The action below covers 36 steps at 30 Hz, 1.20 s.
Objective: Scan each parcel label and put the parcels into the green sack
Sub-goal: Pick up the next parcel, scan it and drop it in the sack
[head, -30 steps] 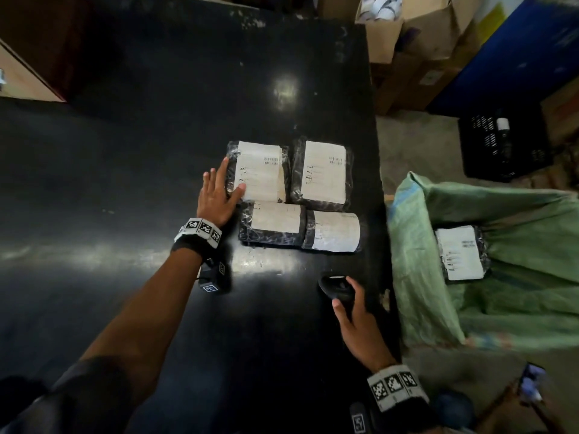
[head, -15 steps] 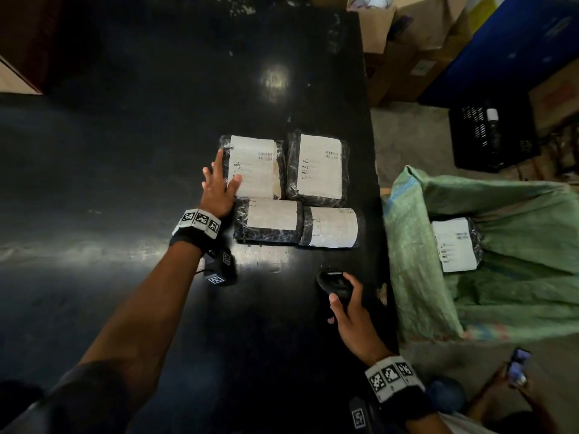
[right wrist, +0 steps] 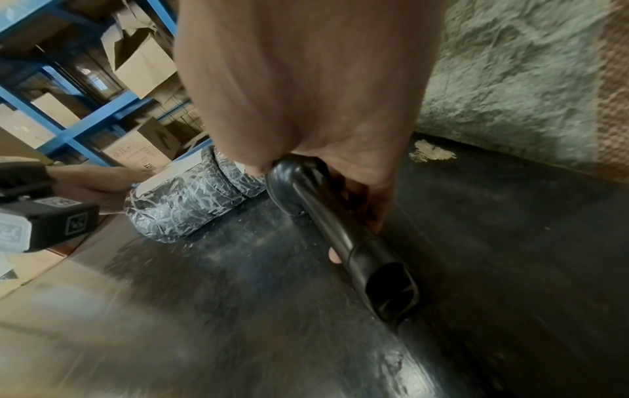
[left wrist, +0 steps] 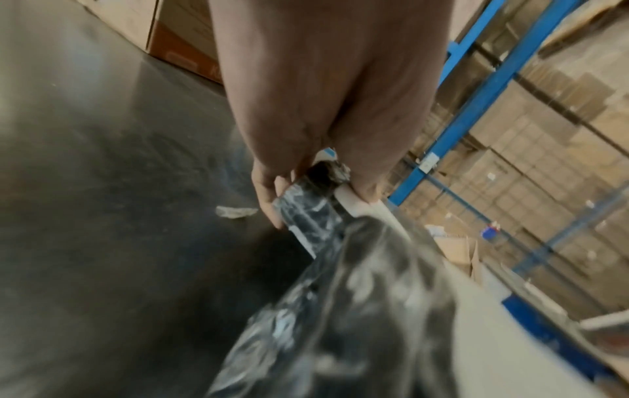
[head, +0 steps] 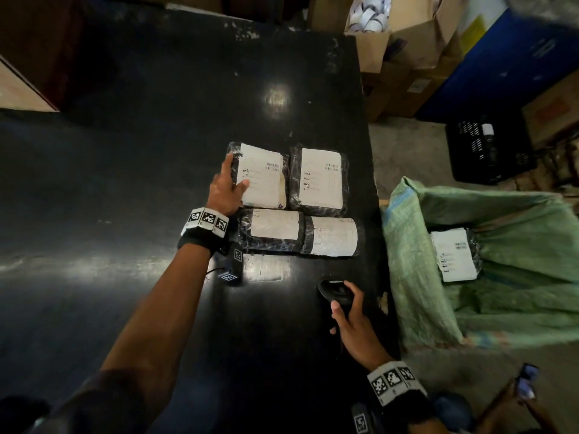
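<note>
Several black-wrapped parcels with white labels lie in a block on the black table (head: 156, 183). My left hand (head: 230, 183) grips the far-left parcel (head: 261, 177) by its left edge, thumb on the label; in the left wrist view the fingers (left wrist: 272, 199) curl round that parcel's edge (left wrist: 306, 212). Beside it lie the far-right parcel (head: 319, 180), the near-left parcel (head: 272, 230) and the near-right parcel (head: 332, 236). My right hand (head: 347, 311) holds a black scanner (head: 333, 292) on the table, its handle (right wrist: 340, 237) in my curled fingers. The green sack (head: 517, 277) stands open at the right with one parcel (head: 454, 255) inside.
Cardboard boxes (head: 407, 42) and a blue panel (head: 501, 67) stand beyond the table's far right corner. A black crate (head: 488, 148) sits on the floor behind the sack. Another person's hand with a phone (head: 526, 383) shows at the bottom right. Blue racking (left wrist: 476, 102) holds cartons.
My left hand has slid from the parcel's near-left corner up along its left edge and closed on it. My right hand has stayed on the scanner.
</note>
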{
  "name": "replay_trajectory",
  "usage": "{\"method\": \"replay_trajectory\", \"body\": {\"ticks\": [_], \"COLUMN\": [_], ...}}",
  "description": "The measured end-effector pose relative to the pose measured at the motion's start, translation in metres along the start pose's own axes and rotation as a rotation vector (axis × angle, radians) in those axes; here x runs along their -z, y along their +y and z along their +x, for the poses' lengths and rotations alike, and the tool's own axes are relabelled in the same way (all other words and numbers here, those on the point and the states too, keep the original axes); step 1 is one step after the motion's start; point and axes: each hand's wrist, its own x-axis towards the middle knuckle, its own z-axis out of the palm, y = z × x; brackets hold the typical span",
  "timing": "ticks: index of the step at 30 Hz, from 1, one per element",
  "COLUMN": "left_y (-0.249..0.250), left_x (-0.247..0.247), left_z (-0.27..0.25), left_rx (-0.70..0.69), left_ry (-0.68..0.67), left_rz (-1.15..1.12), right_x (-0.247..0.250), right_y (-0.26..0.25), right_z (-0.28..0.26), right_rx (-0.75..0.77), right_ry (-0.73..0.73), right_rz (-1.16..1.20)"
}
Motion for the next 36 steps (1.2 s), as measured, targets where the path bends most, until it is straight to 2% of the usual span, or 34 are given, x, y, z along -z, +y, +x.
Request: {"method": "replay_trajectory", "body": {"ticks": [4,9,13,21,25,28,31,36], "left_y": [0.011,0.014,-0.002,0.001,-0.018,0.011,0.025,0.041], "left_x": [0.003,-0.002,-0.007,-0.004,0.001,0.013,0.02,0.031], "left_z": [0.003,-0.002,-0.006,-0.021,-0.017,-0.05,-0.073,-0.1], "left_rx": [-0.049,-0.051,-0.033,-0.118,-0.135,-0.18,-0.246,-0.296], "left_ry": [-0.09,-0.016,0.011,0.05,0.088,0.102,0.179,0.263], "left_rz": [-0.073,-0.122,-0.143,-0.186,-0.127,-0.108,-0.104,-0.169], "right_x": [0.0,0.0,-0.002,0.005,0.016,0.024,0.031,0.04], "right_y": [0.001,-0.003,-0.005,-0.014,-0.03,-0.051,-0.084,-0.142], "right_z": [0.001,-0.001,-0.003,-0.006,-0.015,-0.023,-0.037,-0.064], "right_rx": [-0.004,-0.002,-0.001,0.03,0.139,0.251,0.378,0.525], "right_ry": [0.003,0.005,0.009,0.049,0.111,0.138,0.145,0.08], "right_rz": [0.004,0.042,0.053,0.141,0.187,0.203,0.218,0.252]}}
